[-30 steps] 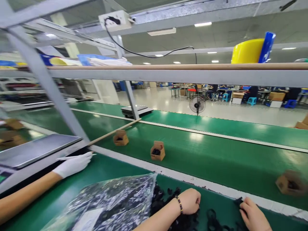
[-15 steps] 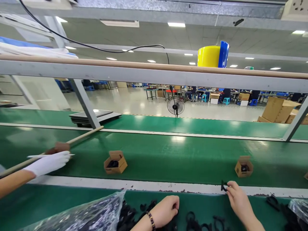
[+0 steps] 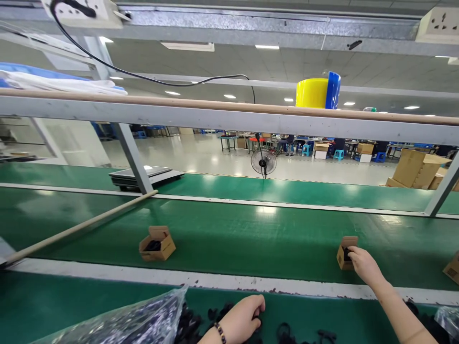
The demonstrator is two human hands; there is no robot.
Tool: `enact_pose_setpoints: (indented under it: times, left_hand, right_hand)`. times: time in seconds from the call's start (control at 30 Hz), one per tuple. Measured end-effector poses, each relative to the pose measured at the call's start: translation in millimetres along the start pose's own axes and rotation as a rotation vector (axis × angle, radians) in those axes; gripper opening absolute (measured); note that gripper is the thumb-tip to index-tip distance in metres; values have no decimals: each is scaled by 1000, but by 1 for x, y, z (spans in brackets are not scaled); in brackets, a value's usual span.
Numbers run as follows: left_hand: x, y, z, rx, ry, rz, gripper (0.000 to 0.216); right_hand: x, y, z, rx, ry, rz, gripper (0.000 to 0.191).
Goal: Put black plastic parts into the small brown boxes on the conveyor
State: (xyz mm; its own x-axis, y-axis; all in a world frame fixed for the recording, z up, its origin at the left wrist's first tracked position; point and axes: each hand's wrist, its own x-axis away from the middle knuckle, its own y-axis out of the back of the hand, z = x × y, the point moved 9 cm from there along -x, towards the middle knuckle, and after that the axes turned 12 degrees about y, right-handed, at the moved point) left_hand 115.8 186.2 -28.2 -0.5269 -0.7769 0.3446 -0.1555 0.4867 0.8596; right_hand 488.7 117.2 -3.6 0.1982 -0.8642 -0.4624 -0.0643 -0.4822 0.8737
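My right hand [image 3: 365,265] reaches over the belt to a small open cardboard box [image 3: 343,260]. Its fingertips pinch a small black plastic part [image 3: 347,253] at the box's opening; the part is mostly hidden. My left hand [image 3: 247,316], with a beaded bracelet at the wrist, hangs low over a heap of loose black parts [image 3: 190,321] on the near green surface. Its fingers are curled, and what they hold, if anything, is hidden. More black parts, some ring-shaped, [image 3: 284,331] lie between the two hands.
Another open box [image 3: 158,246] with black contents stands on the green belt [image 3: 251,239]; a third box [image 3: 452,268] is at the right edge. A wooden bar [image 3: 82,227] crosses the belt at left. A clear plastic bag [image 3: 132,320] lies front left. A shelf rail [image 3: 229,117] spans above.
My right hand has moved forward to the box with the black part. The boxes have shifted left along the belt. A co-worker's gloved hand at the left has gone from view.
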Motion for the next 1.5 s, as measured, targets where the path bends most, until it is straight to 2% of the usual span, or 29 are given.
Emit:
enact_pose_setpoints:
  times: [0.07,0.3,0.5,0.63,0.73,0.83,1.0,1.1,1.2,1.3,1.37,1.5]
  left_hand:
    - [0,1,3,6,26,-12,29]
    - [1,6,7,-63,57,-55,10]
    - [0,2,3,-121,-10,-44,16]
    - [-5,19,-6,2,-7,-96,17]
    - [-15,36,-27,161,7,-149,16]
    - [-36,42,-65,323,0,-133,14]
    - [-89,42,-140,397,-3,-168,17]
    - [-112,48,-163,423,9,-227,22]
    - [-117,56,-158,421,14,-266,30]
    - [-104,61,-135,377,-2,-269,29]
    - [-88,62,-115,318,-26,-241,28]
    - [-45,57,-70,163,-75,-147,24]
  right_hand:
    - [-5,-8,9,-24,17,36,39]
    - [-14,-31,37,-79,-6,125,65]
    - [-24,-52,64,-150,-51,126,65]
    - [-24,-42,65,-181,-98,38,58]
    - [-2,-20,57,-233,-244,-178,49]
    - [33,-11,59,-331,-384,-373,39]
    - [53,-24,77,-363,-364,-377,29]
    - [51,-29,75,-353,-328,-390,26]
    - [49,-28,71,-370,-323,-404,25]
    - [47,-21,72,-454,-367,-367,27]
    - [43,-18,80,-578,-384,-252,29]
    - [34,-19,111,-774,-305,130,22]
